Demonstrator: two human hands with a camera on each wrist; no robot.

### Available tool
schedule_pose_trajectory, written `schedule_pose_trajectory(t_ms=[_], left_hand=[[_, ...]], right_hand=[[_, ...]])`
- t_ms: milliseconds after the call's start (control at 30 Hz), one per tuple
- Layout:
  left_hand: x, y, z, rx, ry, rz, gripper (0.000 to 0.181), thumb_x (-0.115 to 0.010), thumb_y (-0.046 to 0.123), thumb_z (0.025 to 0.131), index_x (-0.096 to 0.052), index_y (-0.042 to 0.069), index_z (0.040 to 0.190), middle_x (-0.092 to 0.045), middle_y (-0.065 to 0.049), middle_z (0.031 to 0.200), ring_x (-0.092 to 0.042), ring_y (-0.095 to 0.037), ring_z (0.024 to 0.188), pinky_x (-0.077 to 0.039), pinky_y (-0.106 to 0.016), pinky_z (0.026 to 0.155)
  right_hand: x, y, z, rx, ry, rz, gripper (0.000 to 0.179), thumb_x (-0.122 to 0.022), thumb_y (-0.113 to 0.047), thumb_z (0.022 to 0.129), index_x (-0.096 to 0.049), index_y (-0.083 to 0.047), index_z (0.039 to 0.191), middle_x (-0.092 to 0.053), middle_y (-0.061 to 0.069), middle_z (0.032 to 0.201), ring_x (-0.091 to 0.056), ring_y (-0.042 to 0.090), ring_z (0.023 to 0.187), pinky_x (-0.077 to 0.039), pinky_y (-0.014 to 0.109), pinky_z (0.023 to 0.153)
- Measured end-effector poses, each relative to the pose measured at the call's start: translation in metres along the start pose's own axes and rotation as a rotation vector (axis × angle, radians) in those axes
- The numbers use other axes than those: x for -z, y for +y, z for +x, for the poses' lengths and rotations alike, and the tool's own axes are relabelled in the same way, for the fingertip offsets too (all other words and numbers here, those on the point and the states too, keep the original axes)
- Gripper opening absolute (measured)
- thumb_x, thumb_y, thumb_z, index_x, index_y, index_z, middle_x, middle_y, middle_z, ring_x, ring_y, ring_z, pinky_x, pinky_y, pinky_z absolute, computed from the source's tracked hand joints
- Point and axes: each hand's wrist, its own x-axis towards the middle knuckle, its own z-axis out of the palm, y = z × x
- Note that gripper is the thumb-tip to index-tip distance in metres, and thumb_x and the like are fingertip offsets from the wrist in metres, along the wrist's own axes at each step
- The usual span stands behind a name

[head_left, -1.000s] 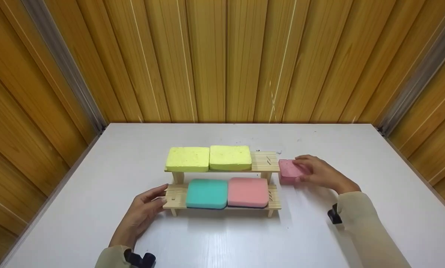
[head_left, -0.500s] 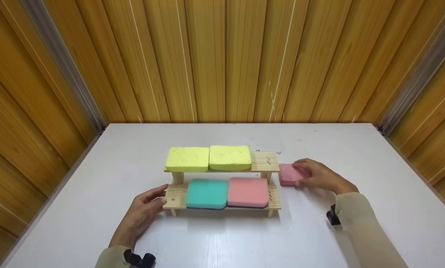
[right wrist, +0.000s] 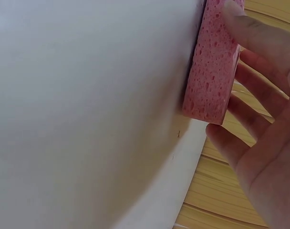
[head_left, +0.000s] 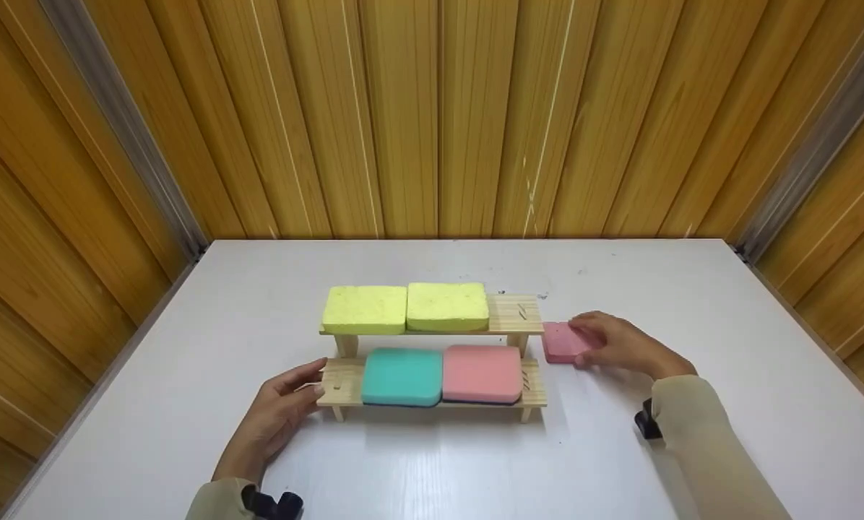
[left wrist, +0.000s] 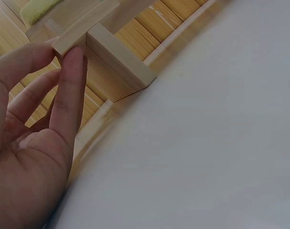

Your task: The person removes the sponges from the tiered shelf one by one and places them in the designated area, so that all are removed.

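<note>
A small two-tier wooden rack [head_left: 344, 375] stands on the table. My left hand [head_left: 277, 412] pinches the left end of its lower board, thumb and fingers on opposite faces of the wood in the left wrist view. To the right of the rack, my right hand [head_left: 631, 347] grips a pink porous sponge [right wrist: 209, 71], thumb on its front side and fingers behind. That sponge lies low at the table, close by the upper tier's right end. Two yellow sponges [head_left: 364, 309] sit on the upper tier; a teal sponge [head_left: 402, 375] and a salmon-pink sponge [head_left: 482, 372] sit side by side on the lower one.
The white table [head_left: 432, 469] runs back to a wood-panelled wall [head_left: 468, 115], with more panels at both sides. Bare board shows at the right end of the upper tier. A black strap with a small device [head_left: 647, 419] is on each wrist.
My right hand has drawn the pink sponge a little toward me, down along the rack's right side, and the sponge sits lower. My left hand and the rack have stayed put.
</note>
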Motion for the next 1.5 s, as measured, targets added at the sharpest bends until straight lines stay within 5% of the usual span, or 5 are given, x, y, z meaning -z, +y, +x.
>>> schedule_pose_trajectory(t_ms=[833, 1067, 1500], left_hand=[[-0.002, -0.001, 0.001, -0.015, -0.009, 0.011, 0.053, -0.062, -0.001, 0.086, -0.048, -0.003, 0.138, -0.052, -0.009, 0.117, -0.060, -0.019, 0.103, -0.054, -0.029, 0.087], [-0.003, 0.000, 0.002, -0.011, -0.016, 0.022, 0.056, -0.063, -0.001, 0.086, -0.045, -0.004, 0.139, -0.050, -0.010, 0.118, -0.059, -0.018, 0.101, -0.054, -0.026, 0.083], [-0.002, -0.001, 0.002, -0.005, -0.003, 0.021, 0.056, -0.063, -0.001, 0.086, -0.046, -0.004, 0.139, -0.051, -0.010, 0.118, -0.059, -0.019, 0.102, -0.054, -0.027, 0.084]], right_hand=[[0.000, 0.000, -0.002, -0.062, -0.029, -0.001, 0.071, -0.078, -0.033, 0.079, -0.050, -0.007, 0.139, -0.037, 0.021, 0.150, -0.025, 0.046, 0.140, -0.018, 0.065, 0.112], [0.003, -0.001, -0.005, 0.012, 0.007, -0.005, 0.070, -0.077, -0.030, 0.080, -0.050, 0.001, 0.137, -0.038, 0.027, 0.146, -0.029, 0.049, 0.137, -0.021, 0.065, 0.111], [0.015, -0.011, -0.009, 0.021, 0.068, -0.001, 0.064, -0.072, -0.027, 0.086, -0.048, 0.000, 0.139, -0.041, 0.025, 0.146, -0.031, 0.047, 0.137, -0.025, 0.064, 0.110]])
